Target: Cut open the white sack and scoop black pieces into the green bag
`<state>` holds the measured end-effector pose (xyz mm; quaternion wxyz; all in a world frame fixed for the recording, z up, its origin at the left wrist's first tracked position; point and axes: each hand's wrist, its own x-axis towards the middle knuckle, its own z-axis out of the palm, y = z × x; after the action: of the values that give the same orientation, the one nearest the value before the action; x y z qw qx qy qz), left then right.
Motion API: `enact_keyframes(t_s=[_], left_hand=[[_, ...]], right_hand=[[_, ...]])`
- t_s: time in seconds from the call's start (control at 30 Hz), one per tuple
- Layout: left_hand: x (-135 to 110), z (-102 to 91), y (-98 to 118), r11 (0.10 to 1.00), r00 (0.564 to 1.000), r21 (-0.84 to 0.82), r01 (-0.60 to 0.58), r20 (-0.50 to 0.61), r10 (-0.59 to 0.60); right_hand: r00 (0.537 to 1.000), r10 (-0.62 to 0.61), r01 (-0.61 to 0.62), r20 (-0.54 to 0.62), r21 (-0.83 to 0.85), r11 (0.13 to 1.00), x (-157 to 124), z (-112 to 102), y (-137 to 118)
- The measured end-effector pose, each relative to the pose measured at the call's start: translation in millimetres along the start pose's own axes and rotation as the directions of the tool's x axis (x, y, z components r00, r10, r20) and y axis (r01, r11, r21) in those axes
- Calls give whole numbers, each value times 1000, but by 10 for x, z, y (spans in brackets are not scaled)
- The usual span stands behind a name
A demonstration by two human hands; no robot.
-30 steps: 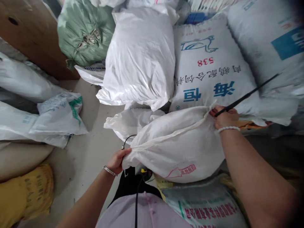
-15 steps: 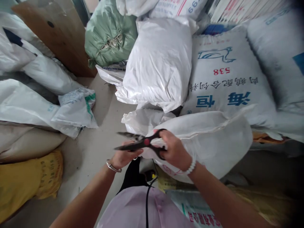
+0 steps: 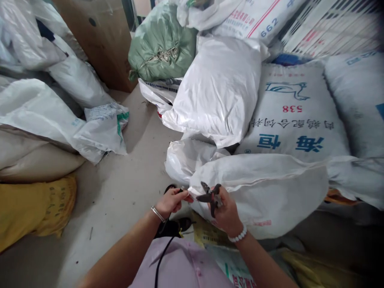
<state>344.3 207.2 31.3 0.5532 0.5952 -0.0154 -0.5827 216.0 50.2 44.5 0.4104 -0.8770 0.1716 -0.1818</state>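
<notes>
White sack (image 3: 267, 198) partly behind right hand (image 3: 227, 216)

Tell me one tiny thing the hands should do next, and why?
Maybe bring the scissors to the left corner of the near white sack, because the right hand holds them open and the left hand seems to pinch that corner.

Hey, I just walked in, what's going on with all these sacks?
A person is handling a white sack in front of them. Their left hand pinches its left end, while the right hand holds scissors with the blades apart, close to that end. Whether anything has been cut there is too small to tell. Just beyond lies a sack printed with a bird and 538, and a green sack sits farther back.
</notes>
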Motion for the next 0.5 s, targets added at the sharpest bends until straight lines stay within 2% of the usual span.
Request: enact_keyframes(t_s=[0.1,0.17,0.37,0.43,0.5], left_hand=[[-10,-54,41,998,994,-61,16,113,-9],[5,-116,88,997,989,-69,30,147,-20],[149,-287,252,997,971,34,73,227,-79],[178,-359,313,994,963,79,78,251,-96],[195,-442,370,989,962,121,82,250,-111]], right_hand=[[998,58,-60,-25,-76,995,-77,2,-58],[992,123,-125,-26,-117,985,-111,-29,-122],[959,277,-283,-56,-173,943,-336,-197,-383],[951,307,-299,31,-157,941,-463,-228,-486],[913,367,-352,179,-109,929,-594,-210,-595]])
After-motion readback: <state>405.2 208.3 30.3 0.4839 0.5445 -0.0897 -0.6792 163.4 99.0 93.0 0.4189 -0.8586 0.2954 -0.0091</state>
